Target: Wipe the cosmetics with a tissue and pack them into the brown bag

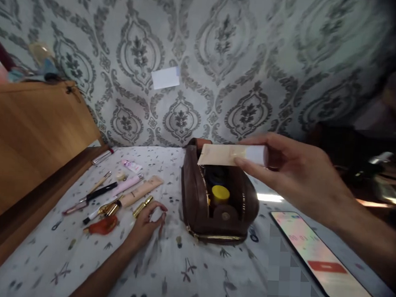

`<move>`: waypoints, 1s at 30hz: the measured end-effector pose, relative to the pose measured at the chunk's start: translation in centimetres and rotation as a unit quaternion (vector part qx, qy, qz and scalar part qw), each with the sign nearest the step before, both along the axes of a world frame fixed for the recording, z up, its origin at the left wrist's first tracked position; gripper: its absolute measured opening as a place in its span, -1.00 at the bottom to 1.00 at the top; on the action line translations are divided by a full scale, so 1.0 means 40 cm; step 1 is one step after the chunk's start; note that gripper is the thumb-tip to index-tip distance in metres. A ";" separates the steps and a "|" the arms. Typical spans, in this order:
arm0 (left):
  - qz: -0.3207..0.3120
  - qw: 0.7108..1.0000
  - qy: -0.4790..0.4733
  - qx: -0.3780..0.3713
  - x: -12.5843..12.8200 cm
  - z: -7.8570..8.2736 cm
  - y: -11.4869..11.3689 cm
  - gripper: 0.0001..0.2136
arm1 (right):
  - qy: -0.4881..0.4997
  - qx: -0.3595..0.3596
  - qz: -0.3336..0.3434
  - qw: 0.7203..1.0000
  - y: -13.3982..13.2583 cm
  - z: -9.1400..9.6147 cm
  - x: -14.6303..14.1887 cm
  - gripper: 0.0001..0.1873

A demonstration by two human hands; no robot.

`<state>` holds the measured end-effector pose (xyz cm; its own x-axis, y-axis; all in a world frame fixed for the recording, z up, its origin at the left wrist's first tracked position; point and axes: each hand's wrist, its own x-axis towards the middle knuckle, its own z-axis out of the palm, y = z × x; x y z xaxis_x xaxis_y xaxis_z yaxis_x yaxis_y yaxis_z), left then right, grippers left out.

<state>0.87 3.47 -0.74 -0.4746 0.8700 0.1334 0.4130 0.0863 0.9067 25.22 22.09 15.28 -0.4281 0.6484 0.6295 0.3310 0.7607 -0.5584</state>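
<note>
My right hand (pixel 293 172) pinches a beige tube with a white cap (pixel 232 155) and holds it level just above the open brown toiletry bag (pixel 196 196). Inside the bag I see a yellow-lidded jar (pixel 220 193) and a dark round item behind it. My left hand (pixel 146 225) rests on the patterned bedsheet (pixel 186 270) left of the bag, fingers curled and touching the cloth, with a gold tube (pixel 142 207) right by the fingertips. I see nothing inside that hand.
Several cosmetics lie in a row left of the bag: a beige tube (pixel 140 191), a pink tube (pixel 127 185), a black pen (pixel 100 192), a red item (pixel 103 226). A lit phone (pixel 321 259) lies at right. A wooden headboard (pixel 30 141) stands at left.
</note>
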 end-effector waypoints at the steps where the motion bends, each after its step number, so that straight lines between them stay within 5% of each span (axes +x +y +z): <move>1: -0.001 1.000 -0.005 0.003 0.000 0.000 -0.002 -0.86 | -0.002 -0.007 -0.003 1.000 -0.003 -0.004 -0.002 -0.59; 13: -0.011 0.999 -0.039 0.029 -0.018 -0.006 -0.032 -0.86 | 0.069 -0.111 0.025 0.991 -0.034 0.001 -0.021 -0.66; 17: 0.032 0.999 0.027 0.034 -0.034 0.039 -0.036 -0.85 | 0.120 -0.117 0.047 0.985 -0.048 0.003 -0.013 -0.66; 24: 0.151 0.984 0.092 -0.030 -0.107 0.138 -0.033 -0.58 | 0.066 -0.017 0.021 0.997 -0.033 -0.031 0.011 -0.66; 30: 0.096 0.965 0.237 -0.063 -0.234 0.162 -0.014 -0.71 | 0.047 -0.003 -0.009 0.999 -0.014 -0.055 0.037 -0.69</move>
<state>-8.48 2.89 5.73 -0.5410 0.7951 0.2740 0.7433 0.2997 0.5980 26.71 21.53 13.07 -0.3559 0.6598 0.6618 0.2912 0.7513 -0.5923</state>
